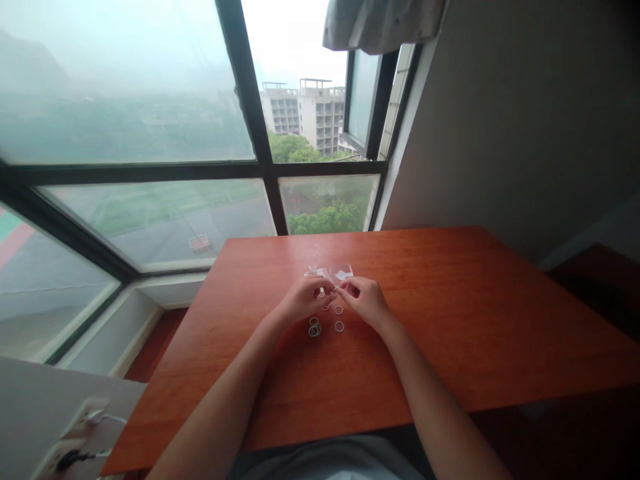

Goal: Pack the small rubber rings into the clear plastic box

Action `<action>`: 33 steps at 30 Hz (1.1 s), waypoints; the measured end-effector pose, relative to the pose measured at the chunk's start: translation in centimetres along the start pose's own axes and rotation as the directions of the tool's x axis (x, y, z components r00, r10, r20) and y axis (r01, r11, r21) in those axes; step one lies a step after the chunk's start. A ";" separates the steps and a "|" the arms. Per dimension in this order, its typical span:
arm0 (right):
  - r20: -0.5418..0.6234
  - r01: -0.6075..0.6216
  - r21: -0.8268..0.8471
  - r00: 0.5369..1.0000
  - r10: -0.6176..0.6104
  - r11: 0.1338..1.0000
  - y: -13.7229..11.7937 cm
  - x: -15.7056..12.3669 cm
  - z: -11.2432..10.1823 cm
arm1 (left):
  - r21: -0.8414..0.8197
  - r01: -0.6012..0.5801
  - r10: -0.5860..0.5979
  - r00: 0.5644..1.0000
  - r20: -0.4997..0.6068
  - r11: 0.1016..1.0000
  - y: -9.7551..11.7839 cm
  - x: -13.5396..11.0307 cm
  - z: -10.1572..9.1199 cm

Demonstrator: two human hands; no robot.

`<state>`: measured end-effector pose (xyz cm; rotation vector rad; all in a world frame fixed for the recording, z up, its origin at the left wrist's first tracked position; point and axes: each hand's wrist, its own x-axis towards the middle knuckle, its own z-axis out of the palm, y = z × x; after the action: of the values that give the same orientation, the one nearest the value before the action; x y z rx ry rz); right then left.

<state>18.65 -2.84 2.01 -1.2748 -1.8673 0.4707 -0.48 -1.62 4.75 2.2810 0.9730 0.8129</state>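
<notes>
My left hand (303, 299) and my right hand (366, 299) meet over the middle of a reddish wooden table (450, 320). The fingertips of both are pinched together around something small that I cannot make out. Several small metal rings (315, 328) lie on the table just below my hands; one ring (339, 326) lies a little to the right. Two small clear plastic bags (330, 273) lie flat just beyond my fingers.
A large window with dark frames fills the far side, and a grey wall stands at the right. At the lower left a white socket with a plugged cable (83, 427) sits on a ledge beside the table.
</notes>
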 end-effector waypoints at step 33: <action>0.140 -0.031 -0.067 0.989 0.040 0.997 -0.2 -0.1 -0.2 | 0.191 0.187 -0.151 0.970 -0.191 0.963 -4.0 -0.3 -1.1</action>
<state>18.70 -3.00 2.25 -1.3498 -1.9944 0.5354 -3.22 0.81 2.73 2.2862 1.3723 0.8845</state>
